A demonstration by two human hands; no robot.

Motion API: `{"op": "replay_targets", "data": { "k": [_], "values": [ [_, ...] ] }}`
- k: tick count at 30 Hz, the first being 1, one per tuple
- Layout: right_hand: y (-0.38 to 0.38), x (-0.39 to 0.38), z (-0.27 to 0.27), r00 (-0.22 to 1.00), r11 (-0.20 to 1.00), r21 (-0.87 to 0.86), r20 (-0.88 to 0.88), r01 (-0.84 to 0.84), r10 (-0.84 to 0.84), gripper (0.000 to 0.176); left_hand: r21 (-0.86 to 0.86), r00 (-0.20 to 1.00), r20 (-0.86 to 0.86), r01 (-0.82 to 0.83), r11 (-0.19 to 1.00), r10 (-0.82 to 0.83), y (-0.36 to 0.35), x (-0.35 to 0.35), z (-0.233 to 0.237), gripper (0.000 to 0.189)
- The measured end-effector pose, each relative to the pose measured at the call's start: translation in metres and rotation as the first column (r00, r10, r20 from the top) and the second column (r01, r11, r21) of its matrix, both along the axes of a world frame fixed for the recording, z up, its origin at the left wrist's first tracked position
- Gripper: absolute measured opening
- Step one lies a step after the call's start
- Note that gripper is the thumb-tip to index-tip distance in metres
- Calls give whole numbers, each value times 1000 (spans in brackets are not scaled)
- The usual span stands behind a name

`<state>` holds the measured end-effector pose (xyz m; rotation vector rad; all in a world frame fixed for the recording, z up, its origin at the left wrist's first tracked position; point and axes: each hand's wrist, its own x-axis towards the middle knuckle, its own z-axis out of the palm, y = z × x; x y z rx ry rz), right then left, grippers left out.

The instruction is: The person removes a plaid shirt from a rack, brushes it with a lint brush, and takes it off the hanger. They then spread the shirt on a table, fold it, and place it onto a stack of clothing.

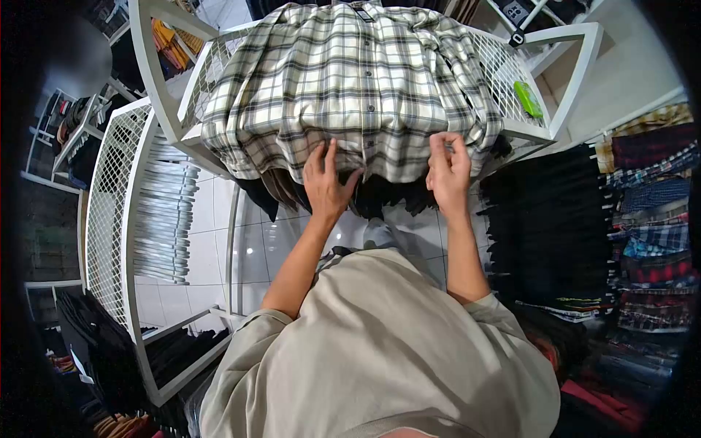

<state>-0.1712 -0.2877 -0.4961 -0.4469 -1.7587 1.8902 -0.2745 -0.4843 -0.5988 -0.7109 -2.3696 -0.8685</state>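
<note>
A cream and dark plaid button shirt [350, 80] lies spread front-up on a white wire-mesh rack top [504, 73], its hem hanging over the near edge. My left hand [326, 182] lies flat with fingers spread against the lower hem near the button placket. My right hand [448, 169] pinches the hem to the right of the placket, fingers curled on the fabric.
Dark garments [380, 196] hang under the rack. A green object [527, 98] lies on the mesh at right. A second white mesh rack [109, 212] with empty hangers [164, 219] stands left. Folded plaid shirts [653, 212] are stacked right. White tile floor [255, 248] below.
</note>
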Motion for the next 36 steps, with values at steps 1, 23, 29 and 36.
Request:
{"op": "replay_targets", "data": {
  "k": [1, 23, 29, 36],
  "values": [
    [5, -7, -13, 998, 981, 185, 28, 50, -57, 23, 85, 1000, -6, 23, 996, -22, 1, -4, 4, 75],
    [-51, -17, -80, 988, 500, 855, 155, -139, 8, 78, 406, 839, 540, -184, 895, -72, -65, 21, 62, 28],
    [-64, -12, -89, 999, 402, 914, -46, 43, -2, 74, 508, 853, 495, -129, 851, -166, -77, 29, 97, 28],
    [-74, -2, -80, 985, 426, 905, -60, -15, 162, 68, 666, 773, 526, -115, 737, -355, -81, 33, 105, 25]
  ]
}}
